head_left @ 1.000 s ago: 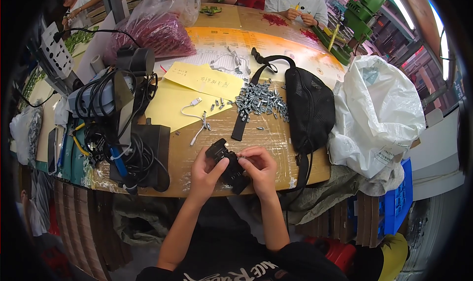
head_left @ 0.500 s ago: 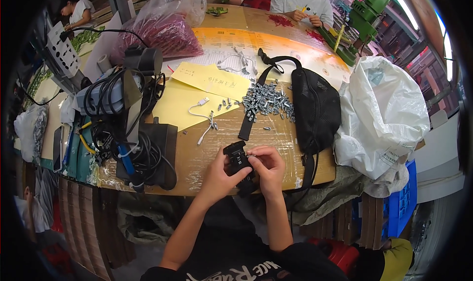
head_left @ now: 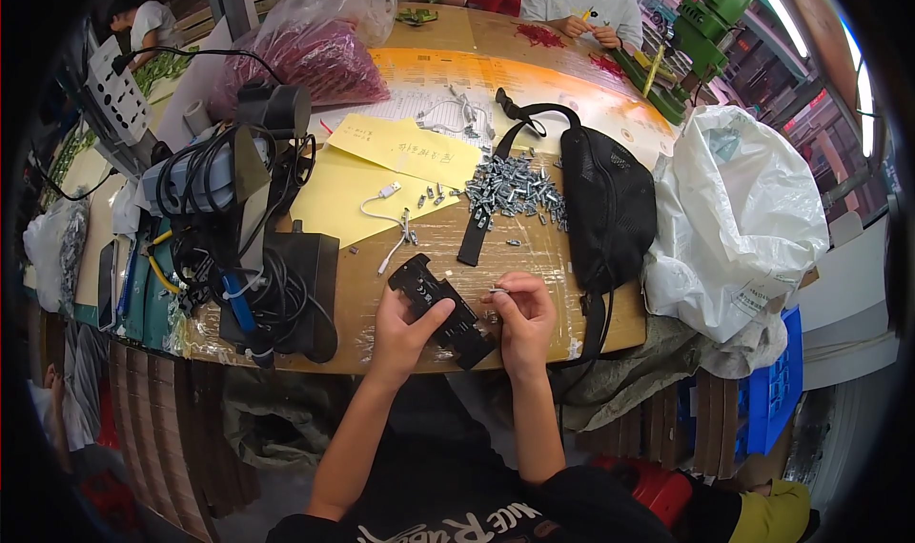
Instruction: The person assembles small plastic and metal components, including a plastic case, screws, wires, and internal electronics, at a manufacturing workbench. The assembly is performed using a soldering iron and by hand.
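My left hand (head_left: 398, 338) is closed around one side of a long black plastic housing (head_left: 463, 326), its thumb lying across the top. The housing is tilted over the near edge of the table and has recesses along its length. Just to its right, my right hand (head_left: 526, 326) pinches a small silvery metal piece (head_left: 498, 291) between thumb and fingertips, apart from the housing. Beyond my hands lies a heap of small grey metal pieces (head_left: 515, 191), with a few loose ones beside it.
Yellow paper sheets (head_left: 334, 195) and a short white USB cable (head_left: 381, 217) lie ahead left. A black waist bag (head_left: 610, 205) and a white plastic sack (head_left: 739, 229) stand right. Tangled black cables (head_left: 286, 295) crowd the left. Across the table, people work near a green press (head_left: 710, 29).
The black housing has turned and tipped leftward in my left hand, showing more of its length. My right hand has come away from it, and the small metal piece now shows at its fingertips.
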Demonstrator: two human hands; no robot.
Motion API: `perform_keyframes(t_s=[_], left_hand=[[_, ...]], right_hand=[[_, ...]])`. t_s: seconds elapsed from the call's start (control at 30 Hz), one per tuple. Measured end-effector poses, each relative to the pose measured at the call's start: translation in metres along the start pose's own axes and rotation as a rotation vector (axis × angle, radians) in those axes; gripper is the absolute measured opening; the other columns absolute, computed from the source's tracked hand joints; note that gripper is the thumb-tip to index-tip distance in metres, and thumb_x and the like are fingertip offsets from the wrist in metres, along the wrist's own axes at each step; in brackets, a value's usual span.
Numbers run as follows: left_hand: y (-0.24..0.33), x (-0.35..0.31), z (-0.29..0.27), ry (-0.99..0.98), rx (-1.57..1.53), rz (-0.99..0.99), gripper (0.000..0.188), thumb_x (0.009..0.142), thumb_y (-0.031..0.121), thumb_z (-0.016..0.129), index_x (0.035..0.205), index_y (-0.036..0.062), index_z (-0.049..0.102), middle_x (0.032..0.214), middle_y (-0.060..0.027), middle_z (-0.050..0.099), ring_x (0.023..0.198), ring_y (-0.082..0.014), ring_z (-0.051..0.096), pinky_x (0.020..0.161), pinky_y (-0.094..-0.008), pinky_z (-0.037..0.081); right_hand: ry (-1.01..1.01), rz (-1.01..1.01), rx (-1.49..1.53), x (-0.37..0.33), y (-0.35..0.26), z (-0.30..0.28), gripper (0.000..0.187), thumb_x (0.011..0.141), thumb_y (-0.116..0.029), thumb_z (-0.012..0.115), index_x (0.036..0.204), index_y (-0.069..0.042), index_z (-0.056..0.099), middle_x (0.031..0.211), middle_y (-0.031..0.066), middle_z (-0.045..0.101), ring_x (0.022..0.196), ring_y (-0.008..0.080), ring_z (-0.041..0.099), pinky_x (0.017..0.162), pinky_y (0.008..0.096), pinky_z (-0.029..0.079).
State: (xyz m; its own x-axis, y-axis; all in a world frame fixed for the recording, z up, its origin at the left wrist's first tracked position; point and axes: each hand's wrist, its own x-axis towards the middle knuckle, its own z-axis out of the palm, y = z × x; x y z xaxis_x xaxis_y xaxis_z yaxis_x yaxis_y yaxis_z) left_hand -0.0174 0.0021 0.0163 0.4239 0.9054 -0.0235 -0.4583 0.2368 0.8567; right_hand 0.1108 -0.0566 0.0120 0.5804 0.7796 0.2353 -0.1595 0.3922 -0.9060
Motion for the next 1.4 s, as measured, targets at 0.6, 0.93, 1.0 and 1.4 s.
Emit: perform_keyframes(t_s=[0.6, 0.93, 1.0, 1.4], left_hand=[[0.003, -0.001, 0.002, -0.098, 0.12, -0.038, 0.038, 0.074, -0.001, 0.064, 0.105, 0.0014, 0.042, 0.092, -0.0038, 0.052, 0.085, -0.0103, 0.053, 0.074, -0.024, 0.045], [0.0, -0.002, 0.0, -0.088, 0.114, -0.025, 0.038, 0.074, -0.001, 0.064, 0.104, 0.0019, 0.042, 0.091, -0.0042, 0.053, 0.084, -0.0104, 0.054, 0.074, -0.0243, 0.045], [-0.001, -0.001, 0.001, -0.076, 0.102, -0.022, 0.039, 0.075, -0.001, 0.063, 0.106, 0.0011, 0.041, 0.095, -0.0051, 0.053, 0.085, -0.0108, 0.054, 0.074, -0.0241, 0.045], [-0.003, 0.002, 0.0, 0.092, -0.069, 0.101, 0.036, 0.076, -0.003, 0.061, 0.107, 0.0005, 0.043, 0.1, -0.0059, 0.053, 0.09, -0.0122, 0.053, 0.08, -0.0253, 0.043]], right_hand=[[-0.031, 0.07, 0.033, 0.0, -0.004, 0.0, 0.014, 0.076, 0.008, 0.055, 0.085, -0.001, 0.05, 0.088, 0.0072, 0.049, 0.077, 0.0126, 0.051, 0.07, 0.0266, 0.049], [-0.029, 0.1, 0.021, -0.001, -0.004, 0.0, 0.013, 0.076, 0.007, 0.054, 0.086, -0.001, 0.05, 0.088, 0.0073, 0.049, 0.078, 0.0123, 0.051, 0.068, 0.0255, 0.049], [-0.032, 0.1, 0.034, -0.001, -0.005, 0.0, 0.013, 0.076, 0.007, 0.055, 0.086, -0.001, 0.05, 0.087, 0.0074, 0.049, 0.078, 0.0133, 0.051, 0.071, 0.027, 0.048], [-0.166, 0.05, 0.143, -0.001, 0.0, -0.006, 0.014, 0.073, 0.008, 0.057, 0.081, -0.002, 0.053, 0.084, 0.0081, 0.056, 0.1, 0.0234, 0.051, 0.092, 0.0365, 0.036]])
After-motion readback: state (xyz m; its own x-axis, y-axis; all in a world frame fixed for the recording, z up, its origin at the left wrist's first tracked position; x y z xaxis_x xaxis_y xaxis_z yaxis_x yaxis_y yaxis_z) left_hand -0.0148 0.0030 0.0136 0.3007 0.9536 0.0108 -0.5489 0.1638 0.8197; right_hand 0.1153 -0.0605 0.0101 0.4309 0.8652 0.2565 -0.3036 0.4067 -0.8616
